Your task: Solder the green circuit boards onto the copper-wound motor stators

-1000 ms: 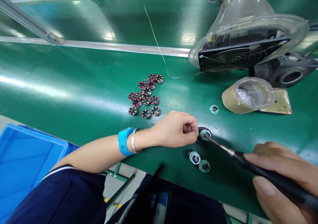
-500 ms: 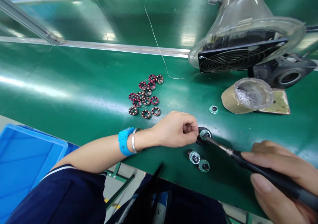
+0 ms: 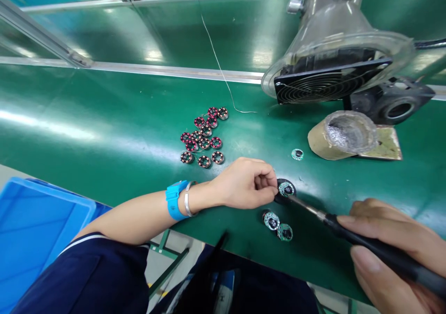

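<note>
My right hand (image 3: 386, 253) grips the black handle of a soldering iron (image 3: 343, 225). Its metal tip points left, at the lower right edge of a small round circuit board (image 3: 286, 189); whether it touches cannot be told. That board lies in a black round holder (image 3: 280, 199) on the green bench. At the holder's left edge my left hand (image 3: 249, 182) is closed in a pinch, and what its fingertips hold is hidden. Just below, a circuit board (image 3: 271, 221) on a coil and another green board (image 3: 285, 232) lie side by side.
Several copper-wound motor coils (image 3: 204, 142) lie left of centre. A loose round board (image 3: 297, 154) sits near a tan cup (image 3: 322, 140). A fume hood with a fan grille (image 3: 324, 87) and an iron stand (image 3: 397, 107) stand behind. Thin solder wire (image 3: 223, 75) hangs down; a blue bin (image 3: 42, 230) is left.
The iron's tip has shifted slightly from over the board towards its lower edge. My left hand keeps its pinch at the holder. The whole view has moved a little.
</note>
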`<act>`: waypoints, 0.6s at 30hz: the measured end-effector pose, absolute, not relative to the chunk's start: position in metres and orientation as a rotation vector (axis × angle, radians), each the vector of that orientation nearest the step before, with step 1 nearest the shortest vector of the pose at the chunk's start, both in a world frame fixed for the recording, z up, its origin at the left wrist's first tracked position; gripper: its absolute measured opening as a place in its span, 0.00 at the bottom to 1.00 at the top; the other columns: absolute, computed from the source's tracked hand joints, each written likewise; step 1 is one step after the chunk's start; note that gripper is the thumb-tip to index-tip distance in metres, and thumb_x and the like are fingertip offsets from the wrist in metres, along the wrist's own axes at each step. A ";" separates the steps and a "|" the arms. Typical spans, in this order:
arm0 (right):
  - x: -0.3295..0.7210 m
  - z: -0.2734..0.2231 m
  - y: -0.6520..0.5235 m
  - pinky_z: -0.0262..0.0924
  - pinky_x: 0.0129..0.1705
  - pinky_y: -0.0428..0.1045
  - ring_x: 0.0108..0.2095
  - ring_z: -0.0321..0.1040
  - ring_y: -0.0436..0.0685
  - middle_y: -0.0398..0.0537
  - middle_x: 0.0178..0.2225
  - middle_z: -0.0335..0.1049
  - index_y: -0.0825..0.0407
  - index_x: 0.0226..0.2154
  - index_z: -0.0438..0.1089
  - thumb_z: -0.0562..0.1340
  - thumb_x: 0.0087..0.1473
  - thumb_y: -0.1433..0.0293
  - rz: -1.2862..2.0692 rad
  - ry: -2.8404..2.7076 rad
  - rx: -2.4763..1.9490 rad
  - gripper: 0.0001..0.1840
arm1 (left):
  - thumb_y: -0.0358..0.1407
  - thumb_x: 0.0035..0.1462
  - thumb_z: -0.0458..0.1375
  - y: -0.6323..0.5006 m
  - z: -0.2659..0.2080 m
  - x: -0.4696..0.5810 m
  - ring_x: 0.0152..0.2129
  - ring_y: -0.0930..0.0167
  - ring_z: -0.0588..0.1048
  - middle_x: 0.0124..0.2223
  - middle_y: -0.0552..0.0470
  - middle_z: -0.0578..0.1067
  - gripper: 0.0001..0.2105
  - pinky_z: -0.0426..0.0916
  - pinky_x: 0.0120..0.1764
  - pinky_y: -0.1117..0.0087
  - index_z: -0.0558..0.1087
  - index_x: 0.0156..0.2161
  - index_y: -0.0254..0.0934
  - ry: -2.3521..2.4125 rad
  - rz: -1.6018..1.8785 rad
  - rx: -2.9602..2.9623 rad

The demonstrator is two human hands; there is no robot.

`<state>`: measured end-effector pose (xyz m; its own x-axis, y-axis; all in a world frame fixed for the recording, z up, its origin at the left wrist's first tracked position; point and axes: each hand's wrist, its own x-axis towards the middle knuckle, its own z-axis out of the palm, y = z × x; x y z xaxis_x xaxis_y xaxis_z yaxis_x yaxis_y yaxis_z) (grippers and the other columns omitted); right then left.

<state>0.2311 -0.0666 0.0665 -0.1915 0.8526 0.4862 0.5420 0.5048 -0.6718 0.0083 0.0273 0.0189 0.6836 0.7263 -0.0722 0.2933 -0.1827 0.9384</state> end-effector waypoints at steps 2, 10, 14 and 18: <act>0.232 0.066 -0.066 0.64 0.25 0.50 0.26 0.72 0.55 0.46 0.26 0.72 0.50 0.40 0.71 0.59 0.53 0.77 0.453 -1.902 -1.155 0.12 | 0.28 0.49 0.60 0.027 0.019 0.009 0.22 0.80 0.72 0.26 0.56 0.74 0.01 0.68 0.27 0.80 0.74 0.29 0.33 0.823 0.475 1.777; 0.232 0.061 -0.070 0.65 0.28 0.50 0.27 0.72 0.54 0.45 0.27 0.71 0.50 0.40 0.70 0.59 0.54 0.75 0.484 -1.929 -1.184 0.10 | 0.30 0.51 0.61 0.026 0.019 0.010 0.21 0.80 0.71 0.26 0.57 0.73 0.02 0.67 0.27 0.79 0.73 0.28 0.34 0.838 0.464 1.810; 0.230 0.063 -0.069 0.65 0.28 0.50 0.28 0.72 0.54 0.46 0.28 0.72 0.50 0.40 0.69 0.59 0.54 0.75 0.486 -1.933 -1.191 0.10 | 0.30 0.51 0.61 0.026 0.019 0.010 0.21 0.80 0.71 0.26 0.57 0.73 0.02 0.67 0.27 0.79 0.73 0.28 0.34 0.834 0.470 1.809; 0.230 0.063 -0.067 0.64 0.26 0.50 0.26 0.71 0.54 0.45 0.27 0.71 0.49 0.41 0.70 0.60 0.54 0.75 0.493 -1.922 -1.172 0.11 | 0.30 0.51 0.61 0.026 0.019 0.010 0.22 0.79 0.72 0.26 0.56 0.73 0.03 0.67 0.27 0.78 0.73 0.28 0.34 0.834 0.462 1.818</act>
<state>0.2298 -0.0674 0.0629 -0.2375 0.8670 0.4381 0.5493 0.4919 -0.6755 0.0103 0.0260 0.0192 0.6840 0.7263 -0.0683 0.3270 -0.2216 0.9187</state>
